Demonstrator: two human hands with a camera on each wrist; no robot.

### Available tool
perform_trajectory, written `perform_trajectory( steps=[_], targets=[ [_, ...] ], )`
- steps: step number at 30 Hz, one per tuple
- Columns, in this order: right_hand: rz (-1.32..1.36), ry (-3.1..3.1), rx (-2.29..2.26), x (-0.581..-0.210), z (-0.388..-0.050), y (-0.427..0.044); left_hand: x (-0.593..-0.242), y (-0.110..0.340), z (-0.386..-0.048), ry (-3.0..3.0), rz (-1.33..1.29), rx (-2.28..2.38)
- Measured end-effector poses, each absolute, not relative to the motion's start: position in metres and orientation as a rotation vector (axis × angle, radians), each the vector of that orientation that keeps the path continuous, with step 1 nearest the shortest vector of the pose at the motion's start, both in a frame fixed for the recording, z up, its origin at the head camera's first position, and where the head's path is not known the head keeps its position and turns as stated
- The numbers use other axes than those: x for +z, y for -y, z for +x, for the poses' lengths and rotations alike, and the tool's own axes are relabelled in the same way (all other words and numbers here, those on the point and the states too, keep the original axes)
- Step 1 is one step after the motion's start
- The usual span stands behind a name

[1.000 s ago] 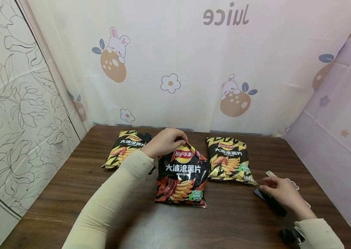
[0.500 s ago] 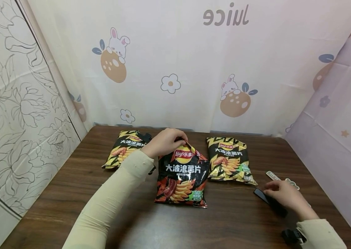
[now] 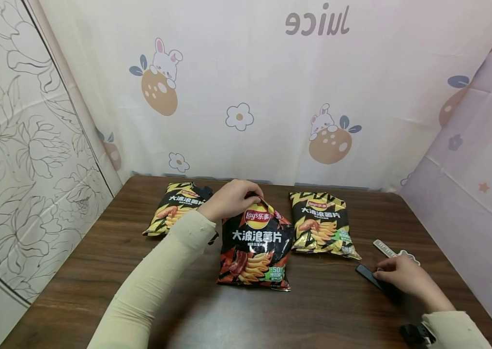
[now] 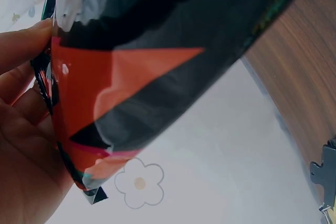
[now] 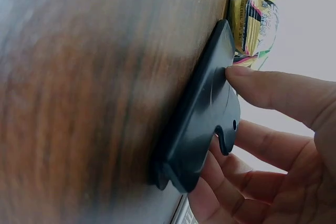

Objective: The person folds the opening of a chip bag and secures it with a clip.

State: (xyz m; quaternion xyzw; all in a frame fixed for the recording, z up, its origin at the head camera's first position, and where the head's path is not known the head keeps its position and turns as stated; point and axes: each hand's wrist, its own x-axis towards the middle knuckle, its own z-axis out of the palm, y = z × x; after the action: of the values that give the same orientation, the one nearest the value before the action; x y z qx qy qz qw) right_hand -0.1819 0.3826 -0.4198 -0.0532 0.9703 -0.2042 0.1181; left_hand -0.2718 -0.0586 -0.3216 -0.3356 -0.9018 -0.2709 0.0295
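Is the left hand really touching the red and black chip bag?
Touching. The head view shows the left hand pinching the top of the red and black chip bag.

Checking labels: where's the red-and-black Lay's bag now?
In the head view, the red-and-black Lay's bag is at lower centre, its top gripped by the left hand, between the left yellow-and-black Lay's bag and the right one.

Red-and-black chip bag [image 3: 253, 252] stands, dark clip [image 5: 198, 114] to its right
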Motion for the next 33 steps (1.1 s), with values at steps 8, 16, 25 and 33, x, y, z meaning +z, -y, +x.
perform_trajectory(
  steps=[8,16,25,33],
  targets=[
    [-0.134,-2.837,-0.587,-0.421,-0.1802,-0.3812,-0.3217,0.0591,-0.2713,2.783,-1.033,-0.844],
    [-0.122,-2.86,-0.595,-0.4221,-0.179,-0.3805,-0.3219,0.0592,-0.271,2.786,-1.033,-0.845],
    [-0.13,-2.855,-0.627,-0.4221,-0.1784,-0.3808,-0.3221,0.0592,-0.2701,2.778,-1.038,-0.841],
    [-0.104,-2.846,-0.627,-0.4212,-0.1794,-0.3829,-0.3223,0.0593,-0.2707,2.768,-1.05,-0.833]
  ],
)
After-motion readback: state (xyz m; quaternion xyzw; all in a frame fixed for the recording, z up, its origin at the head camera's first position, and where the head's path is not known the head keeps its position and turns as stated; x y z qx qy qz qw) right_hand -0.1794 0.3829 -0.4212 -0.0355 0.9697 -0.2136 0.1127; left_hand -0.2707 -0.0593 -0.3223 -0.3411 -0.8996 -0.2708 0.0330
